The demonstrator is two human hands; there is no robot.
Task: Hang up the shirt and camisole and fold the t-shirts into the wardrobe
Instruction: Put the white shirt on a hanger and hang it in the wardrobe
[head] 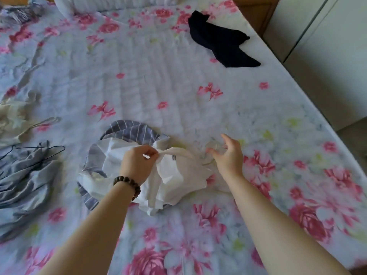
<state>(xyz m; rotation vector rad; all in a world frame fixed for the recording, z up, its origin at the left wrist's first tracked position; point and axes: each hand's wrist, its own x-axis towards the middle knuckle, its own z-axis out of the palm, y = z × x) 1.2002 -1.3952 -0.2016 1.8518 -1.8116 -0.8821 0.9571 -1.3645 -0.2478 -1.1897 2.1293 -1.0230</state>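
Left hand (139, 161) pinches a soft fold of the white garment (174, 175), crumpled over the striped shirt (129, 130) mid-bed; right hand (228, 155) hovers just beside it, fingers loose, gripping nothing I can make out (something faint beneath is too blurred). Early going, I'd judge: nothing folded or hung. A dark garment (218, 40) and a silky grey-blue piece (25, 175) by a thin wire hanger (56, 148) lie limp on the quilted floral bedspread (139, 76)
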